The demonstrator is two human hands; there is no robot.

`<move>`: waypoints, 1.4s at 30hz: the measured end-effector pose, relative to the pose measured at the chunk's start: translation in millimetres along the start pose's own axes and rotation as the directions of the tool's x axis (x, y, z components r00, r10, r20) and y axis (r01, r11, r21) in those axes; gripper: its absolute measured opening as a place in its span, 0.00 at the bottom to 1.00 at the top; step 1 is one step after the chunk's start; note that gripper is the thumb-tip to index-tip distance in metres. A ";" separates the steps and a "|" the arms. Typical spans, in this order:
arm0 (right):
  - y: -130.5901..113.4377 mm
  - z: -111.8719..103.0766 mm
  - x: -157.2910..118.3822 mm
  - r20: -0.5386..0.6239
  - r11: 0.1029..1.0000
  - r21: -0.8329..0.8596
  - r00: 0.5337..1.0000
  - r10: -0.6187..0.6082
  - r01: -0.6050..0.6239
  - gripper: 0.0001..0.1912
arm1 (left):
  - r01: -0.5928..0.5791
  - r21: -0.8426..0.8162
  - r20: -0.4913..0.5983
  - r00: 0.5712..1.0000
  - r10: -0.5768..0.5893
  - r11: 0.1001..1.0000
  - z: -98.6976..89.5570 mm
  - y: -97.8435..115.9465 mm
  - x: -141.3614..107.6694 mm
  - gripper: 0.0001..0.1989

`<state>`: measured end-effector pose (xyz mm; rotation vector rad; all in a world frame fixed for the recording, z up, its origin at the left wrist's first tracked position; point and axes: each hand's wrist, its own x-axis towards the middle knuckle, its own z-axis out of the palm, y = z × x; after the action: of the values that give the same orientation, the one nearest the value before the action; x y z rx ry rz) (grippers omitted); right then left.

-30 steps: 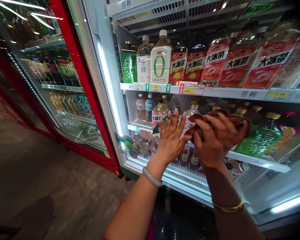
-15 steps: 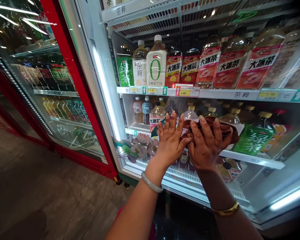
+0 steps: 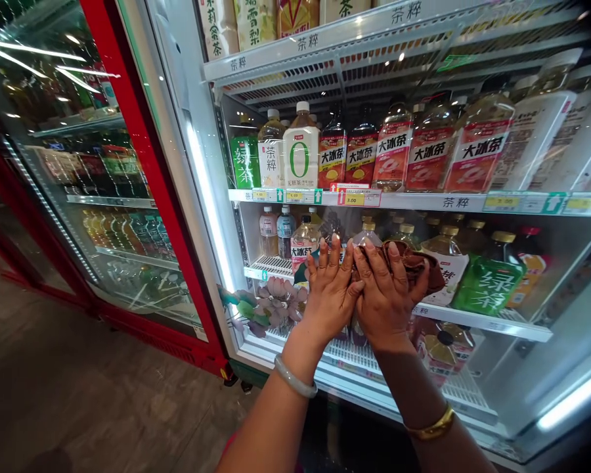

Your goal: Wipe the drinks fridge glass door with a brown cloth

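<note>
A crumpled brown cloth (image 3: 426, 270) lies under my right hand (image 3: 387, 295), pressed against the glass door of a lit drinks cooler. The right hand's fingers point up, with the cloth bunched beneath and beside them. My left hand (image 3: 328, 289) rests flat on the glass with its fingers spread and nothing seen in it. Its thumb side touches or nearly touches the right hand. A grey flower decal (image 3: 280, 302) is on the glass left of my hands. Behind the glass, a green bottle (image 3: 490, 279) leans at the right.
Bottles stand on the cooler's middle shelf (image 3: 414, 201) and the shelves above and below. At the left is another cooler with a red frame (image 3: 157, 190). Grey floor (image 3: 103, 401) shows at the lower left.
Both hands have come closer together, the right one shifting slightly left with the cloth. The view has tilted up a little, so bottles on the top shelf now show.
</note>
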<state>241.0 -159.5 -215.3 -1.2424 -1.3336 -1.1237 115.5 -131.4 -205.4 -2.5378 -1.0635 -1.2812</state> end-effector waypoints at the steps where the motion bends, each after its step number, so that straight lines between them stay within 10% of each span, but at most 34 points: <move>1: -0.9 1.6 -0.1 -0.003 1.000 0.005 1.000 0.002 -0.002 0.27 | -0.002 -0.003 0.002 1.000 0.002 1.000 -1.2 -0.3 -0.6 0.35; 42: 28.9 -5.0 18.3 -0.108 0.996 0.017 0.990 -0.089 0.092 0.22 | -0.051 -0.032 -0.019 0.999 0.051 0.998 1.3 -7.6 -3.0 0.39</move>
<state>269.7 -160.8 -196.1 -1.0993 -1.3282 -1.2195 110.4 -126.9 -210.0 -2.5542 -0.9759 -1.3166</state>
